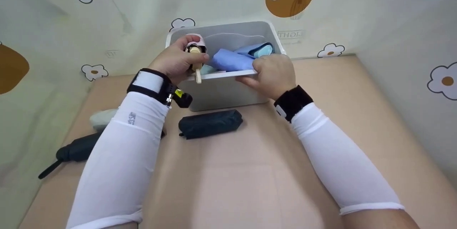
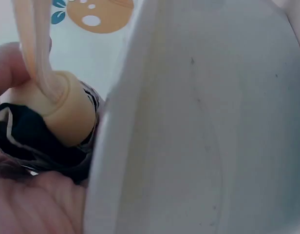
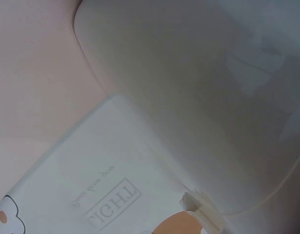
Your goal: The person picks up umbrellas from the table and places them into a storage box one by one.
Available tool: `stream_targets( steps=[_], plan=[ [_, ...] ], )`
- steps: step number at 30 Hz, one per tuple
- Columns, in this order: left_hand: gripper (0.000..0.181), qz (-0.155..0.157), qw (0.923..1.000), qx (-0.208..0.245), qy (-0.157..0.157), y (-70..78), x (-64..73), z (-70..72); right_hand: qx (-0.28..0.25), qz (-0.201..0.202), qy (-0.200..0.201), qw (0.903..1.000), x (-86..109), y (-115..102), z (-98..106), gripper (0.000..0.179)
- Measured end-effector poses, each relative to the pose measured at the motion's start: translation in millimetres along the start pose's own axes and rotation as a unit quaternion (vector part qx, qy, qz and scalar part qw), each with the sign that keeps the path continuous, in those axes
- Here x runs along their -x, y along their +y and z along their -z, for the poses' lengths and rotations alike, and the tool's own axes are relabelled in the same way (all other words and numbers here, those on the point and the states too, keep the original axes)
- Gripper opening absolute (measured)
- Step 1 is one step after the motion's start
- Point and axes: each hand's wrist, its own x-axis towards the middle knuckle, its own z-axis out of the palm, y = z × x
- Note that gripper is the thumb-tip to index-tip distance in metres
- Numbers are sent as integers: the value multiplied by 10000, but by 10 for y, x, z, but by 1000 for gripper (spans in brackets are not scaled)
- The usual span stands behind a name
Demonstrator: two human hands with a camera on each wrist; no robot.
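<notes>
Presently, the right hand [image 1: 275, 75] grips the near rim of a white rectangular plastic bin [image 1: 225, 95]; the left hand [image 1: 176, 59] grasps a beige-handled folded umbrella [image 1: 195, 51] there. A blue fabric bundle [image 1: 231, 60] lies inside. Apparent step: transfer across the rim; next move probably requires a steadied bin.

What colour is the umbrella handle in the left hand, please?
The umbrella handle is pale cream; it shows best in the left wrist view.
</notes>
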Motion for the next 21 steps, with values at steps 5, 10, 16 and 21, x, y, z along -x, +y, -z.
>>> stream_targets(
  steps=[5, 10, 16, 21],
  plan=[
    [54, 184, 9958, -887, 96, 38, 3, -25, -25, 0, -21, 10000, 6, 2, 2, 71],
    [50, 77, 9817, -1896, 176, 59, -39, -69, 53, 129, 182, 9997, 17, 14, 5, 71],
    [47, -27, 9431, -3288, 491, 34, -110, -129, 32, 163, 259, 9995, 15, 16, -14, 73],
    [42, -43, 9098, -4078, 772, -16, -150, -145, 48, 98, 174, 9998, 11, 8, -18, 73]
  ],
)
